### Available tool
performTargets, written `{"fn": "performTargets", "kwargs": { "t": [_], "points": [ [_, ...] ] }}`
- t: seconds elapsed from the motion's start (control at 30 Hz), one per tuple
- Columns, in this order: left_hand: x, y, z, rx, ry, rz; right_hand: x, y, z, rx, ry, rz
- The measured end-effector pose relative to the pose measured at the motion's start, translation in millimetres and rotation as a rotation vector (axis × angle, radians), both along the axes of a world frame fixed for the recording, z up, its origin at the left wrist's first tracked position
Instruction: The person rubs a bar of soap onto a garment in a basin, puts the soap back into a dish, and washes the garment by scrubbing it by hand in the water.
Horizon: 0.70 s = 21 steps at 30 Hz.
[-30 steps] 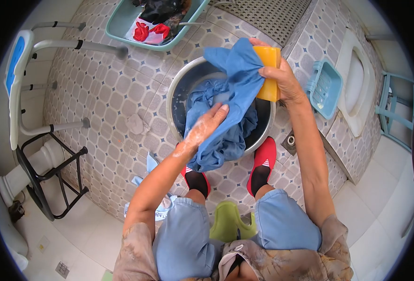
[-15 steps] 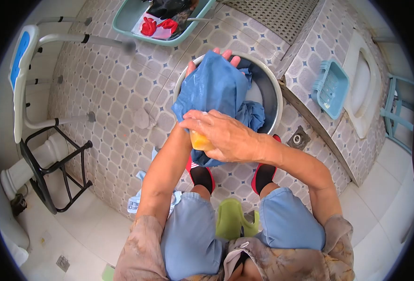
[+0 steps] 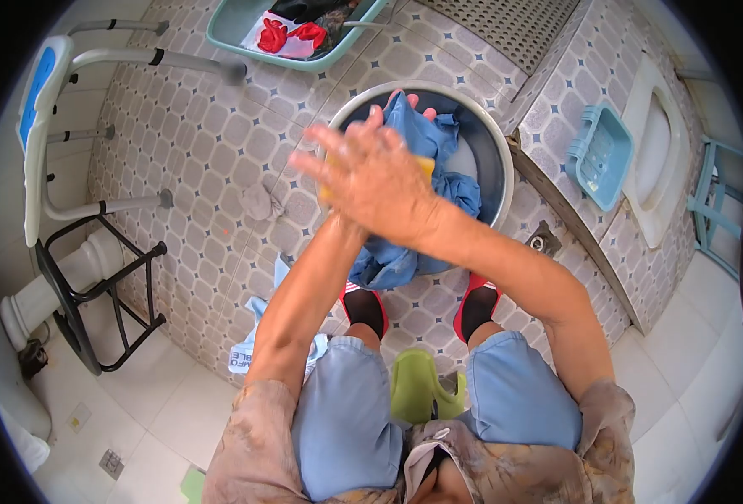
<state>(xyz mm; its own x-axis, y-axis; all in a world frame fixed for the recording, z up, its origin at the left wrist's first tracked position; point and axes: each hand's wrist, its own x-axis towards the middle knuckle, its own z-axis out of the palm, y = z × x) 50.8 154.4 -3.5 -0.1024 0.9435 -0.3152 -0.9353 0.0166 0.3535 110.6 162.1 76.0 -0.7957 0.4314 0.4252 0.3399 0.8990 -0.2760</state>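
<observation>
A wet blue cloth (image 3: pixel 426 134) is spread over my left hand (image 3: pixel 413 101), which supports it from below. Only that hand's fingertips show past the cloth's far edge. My right hand (image 3: pixel 380 181) lies across the top, palm down, over a yellow bar of soap (image 3: pixel 426 166), pressing it to the cloth. The soap's ends peek out at either side, and some right fingers are raised and slightly blurred. Below is a round metal basin (image 3: pixel 499 134) with cloudy water; part of the cloth hangs into it and part over its near rim.
A teal tub (image 3: pixel 321 63) with dark and red items stands at the far side. On the raised step at right are a blue plastic basket (image 3: pixel 602 160) and a squat toilet (image 3: pixel 665 168). A grey rag (image 3: pixel 258 202) lies on the tiles. At left stands a shower chair (image 3: pixel 44 143).
My right hand has slid forward with the soap, from the wrist end of the cloth towards the left fingers. The view has shifted slightly.
</observation>
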Motion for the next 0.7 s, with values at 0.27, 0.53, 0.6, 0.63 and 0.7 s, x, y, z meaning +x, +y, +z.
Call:
{"fn": "performTargets", "kwargs": {
  "t": [0.27,0.53,0.6,0.63,0.7],
  "points": [
    [0.1,-25.0,34.1,0.032,-0.452,-0.196,41.1,103.9,-77.3,-0.52,-0.217,-0.389],
    [-30.5,-15.0,20.5,0.031,-0.127,0.071,30.6,26.8,-35.1,-0.518,0.447,-0.386],
    [-35.1,-19.2,22.7,0.007,0.34,-0.054,16.3,-15.3,-34.3,-0.507,0.441,-0.288],
    [-34.1,-23.9,23.7,-0.007,0.799,-0.167,9.3,-21.2,-45.8,-0.489,0.425,-0.312],
    [-27.3,-27.4,23.6,0.018,1.714,-0.36,9.0,-15.7,-70.0,-0.71,0.715,-0.658]
  ]
}}
